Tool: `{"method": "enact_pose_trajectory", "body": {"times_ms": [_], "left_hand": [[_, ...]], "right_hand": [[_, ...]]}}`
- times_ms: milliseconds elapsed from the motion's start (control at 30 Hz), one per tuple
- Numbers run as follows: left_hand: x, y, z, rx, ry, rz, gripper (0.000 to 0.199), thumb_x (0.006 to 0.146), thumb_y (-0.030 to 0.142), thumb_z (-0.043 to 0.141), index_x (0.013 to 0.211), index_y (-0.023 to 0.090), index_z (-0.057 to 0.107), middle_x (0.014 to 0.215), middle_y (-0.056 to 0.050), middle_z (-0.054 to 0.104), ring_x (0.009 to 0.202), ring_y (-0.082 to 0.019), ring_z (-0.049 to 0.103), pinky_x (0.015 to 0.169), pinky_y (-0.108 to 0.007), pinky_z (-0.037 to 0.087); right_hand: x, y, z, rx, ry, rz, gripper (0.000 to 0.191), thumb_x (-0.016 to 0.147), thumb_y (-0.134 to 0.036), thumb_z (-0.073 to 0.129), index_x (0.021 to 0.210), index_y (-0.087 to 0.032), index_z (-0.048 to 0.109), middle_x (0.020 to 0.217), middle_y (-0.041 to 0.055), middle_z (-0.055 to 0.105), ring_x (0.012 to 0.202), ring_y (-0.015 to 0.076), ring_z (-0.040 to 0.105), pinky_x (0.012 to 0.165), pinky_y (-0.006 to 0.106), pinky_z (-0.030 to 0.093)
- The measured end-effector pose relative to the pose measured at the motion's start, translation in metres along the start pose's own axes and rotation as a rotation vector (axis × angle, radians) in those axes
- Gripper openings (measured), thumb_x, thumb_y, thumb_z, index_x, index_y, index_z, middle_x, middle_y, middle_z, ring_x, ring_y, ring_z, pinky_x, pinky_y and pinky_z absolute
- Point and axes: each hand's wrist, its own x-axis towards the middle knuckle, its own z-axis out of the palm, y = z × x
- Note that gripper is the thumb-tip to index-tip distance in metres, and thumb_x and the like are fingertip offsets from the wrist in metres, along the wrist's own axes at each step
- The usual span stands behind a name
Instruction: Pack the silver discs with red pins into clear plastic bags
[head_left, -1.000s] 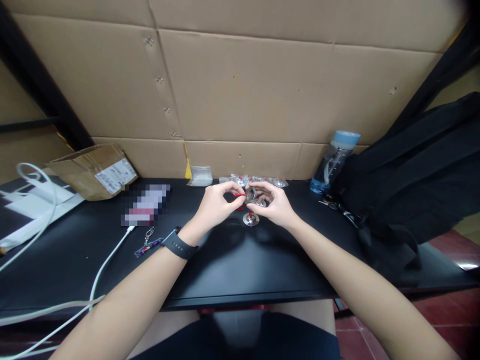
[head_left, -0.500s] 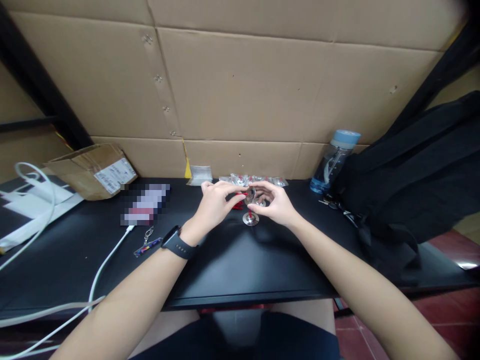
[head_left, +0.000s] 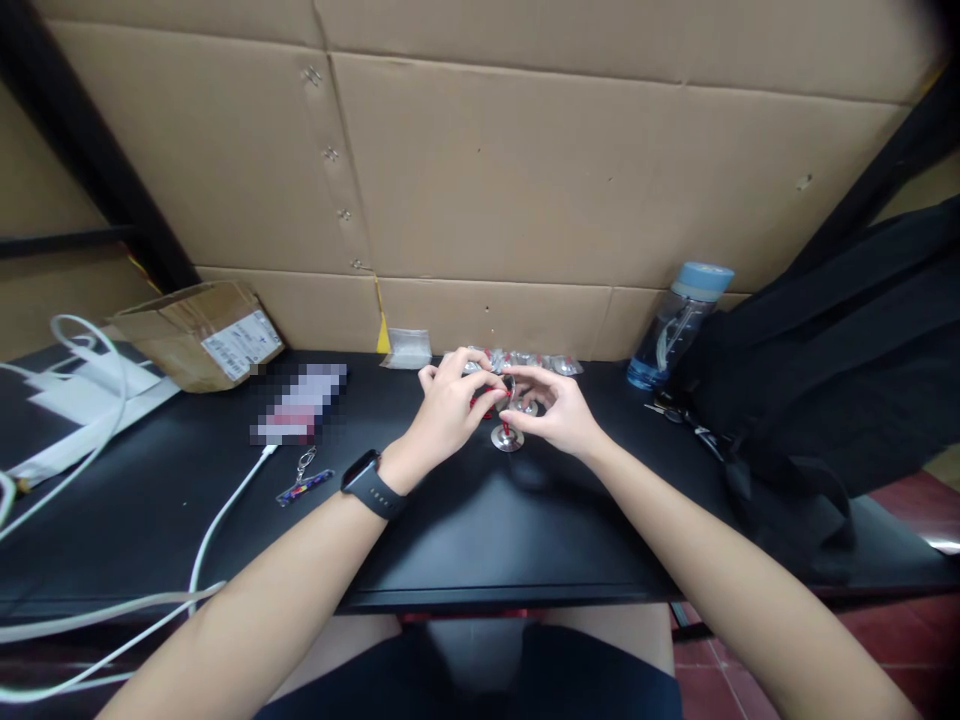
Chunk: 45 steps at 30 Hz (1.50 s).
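My right hand [head_left: 556, 408] holds a small shiny finger cymbal [head_left: 509, 384] on edge, its thumb and fingertips around the rim. At the cymbal's middle, the bent thumb and index finger of my left hand [head_left: 459, 402] pinch a bit of red cord; the fingertips partly hide it. Below lies another finger cymbal [head_left: 508, 439] on the desk, dome up, with a red loop standing from its centre. A further silver cymbal [head_left: 527, 408] shows partly behind my right fingers. More red cord [head_left: 486, 408] lies behind my left fingers.
Several clear-bagged pieces [head_left: 536, 362] line the back, near a flat clear packet [head_left: 409, 348]. Left are a cardboard box [head_left: 236, 340], a phone [head_left: 306, 400] on a white cable and a keychain [head_left: 305, 486]. At right stand a water bottle [head_left: 677, 325] and a black bag [head_left: 832, 370].
My left fingers have curled in closer to the cymbal, and red now shows at its centre. My right hand keeps its hold. The view has shifted slightly.
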Motion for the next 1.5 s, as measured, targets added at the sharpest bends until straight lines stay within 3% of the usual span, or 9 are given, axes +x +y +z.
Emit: {"method": "enact_pose_trajectory", "body": {"times_ms": [233,367,533,633,833,967,1133,1300,1500], "left_hand": [[-0.002,0.0,0.0,0.067,0.089,0.066,0.016,0.099,0.03,0.06,0.092,0.025,0.074,0.124,-0.007,0.061,0.121,-0.028,0.05,0.093,-0.044,0.03],[-0.002,0.004,-0.003,0.074,0.121,0.074,0.014,0.097,0.029,0.062,0.091,0.025,0.074,0.122,-0.007,0.061,0.12,-0.028,0.05,0.092,-0.045,0.031],[-0.001,0.005,-0.007,0.104,0.162,0.099,0.014,0.096,0.031,0.065,0.09,0.027,0.076,0.121,-0.007,0.063,0.12,-0.028,0.051,0.093,-0.047,0.03],[-0.001,0.004,-0.007,0.113,0.161,0.1,0.012,0.095,0.03,0.066,0.09,0.027,0.076,0.121,-0.007,0.064,0.12,-0.029,0.051,0.092,-0.047,0.03],[-0.002,0.0,-0.004,0.11,0.163,0.098,0.011,0.095,0.03,0.066,0.089,0.026,0.076,0.121,-0.007,0.065,0.121,-0.029,0.051,0.092,-0.047,0.03],[-0.003,-0.001,-0.003,0.119,0.126,0.093,0.014,0.096,0.029,0.065,0.089,0.027,0.076,0.123,-0.007,0.065,0.122,-0.029,0.05,0.093,-0.047,0.029],[-0.002,0.0,-0.001,0.09,0.066,0.066,0.013,0.096,0.033,0.064,0.091,0.026,0.074,0.12,-0.007,0.065,0.121,-0.029,0.051,0.095,-0.047,0.029],[0.0,0.002,-0.002,0.0,0.038,-0.029,0.024,0.104,0.037,0.046,0.108,0.025,0.067,0.118,-0.006,0.065,0.114,-0.025,0.054,0.094,-0.043,0.031],[-0.001,-0.002,-0.004,-0.01,-0.117,0.057,0.019,0.09,0.042,0.065,0.098,0.025,0.069,0.123,-0.005,0.065,0.119,-0.028,0.052,0.093,-0.043,0.032]], "right_hand": [[-0.002,-0.003,0.005,-0.009,0.021,0.003,0.058,0.072,-0.033,0.087,0.126,-0.021,0.07,0.104,0.0069,0.072,0.082,0.0187,0.064,0.075,0.035,0.058],[-0.001,-0.001,0.008,0.116,0.023,0.081,0.058,0.073,-0.034,0.087,0.126,-0.023,0.067,0.1,0.005,0.073,0.083,0.0185,0.067,0.077,0.035,0.058],[0.001,0.005,0.007,0.296,0.039,0.154,0.037,0.069,-0.035,0.09,0.096,-0.022,0.068,0.09,0.0018,0.072,0.085,0.0182,0.07,0.082,0.034,0.058],[0.002,0.007,0.005,0.291,0.015,0.183,0.03,0.072,-0.038,0.088,0.089,-0.02,0.071,0.095,0.0041,0.073,0.09,0.0197,0.07,0.088,0.036,0.058],[0.002,0.011,0.002,0.161,0.031,0.122,0.025,0.08,-0.043,0.081,0.087,-0.02,0.076,0.117,0.0089,0.067,0.113,0.0247,0.065,0.097,0.038,0.055],[0.001,0.012,0.002,0.066,0.02,0.072,0.021,0.085,-0.042,0.076,0.088,-0.021,0.075,0.119,0.0102,0.064,0.111,0.0257,0.065,0.088,0.038,0.058],[0.002,0.0,-0.001,-0.21,-0.009,-0.039,0.013,0.09,-0.032,0.067,0.084,-0.02,0.07,0.117,0.0109,0.063,0.105,0.0244,0.065,0.083,0.037,0.056],[0.004,-0.008,-0.006,-0.454,-0.095,-0.187,0.004,0.086,-0.019,0.066,0.083,-0.021,0.068,0.118,0.0105,0.063,0.112,0.0255,0.062,0.1,0.043,0.048],[0.005,-0.005,-0.009,-0.422,-0.155,-0.162,0.007,0.083,-0.014,0.067,0.081,-0.02,0.069,0.126,0.0103,0.062,0.12,0.0256,0.06,0.106,0.043,0.044]]}}
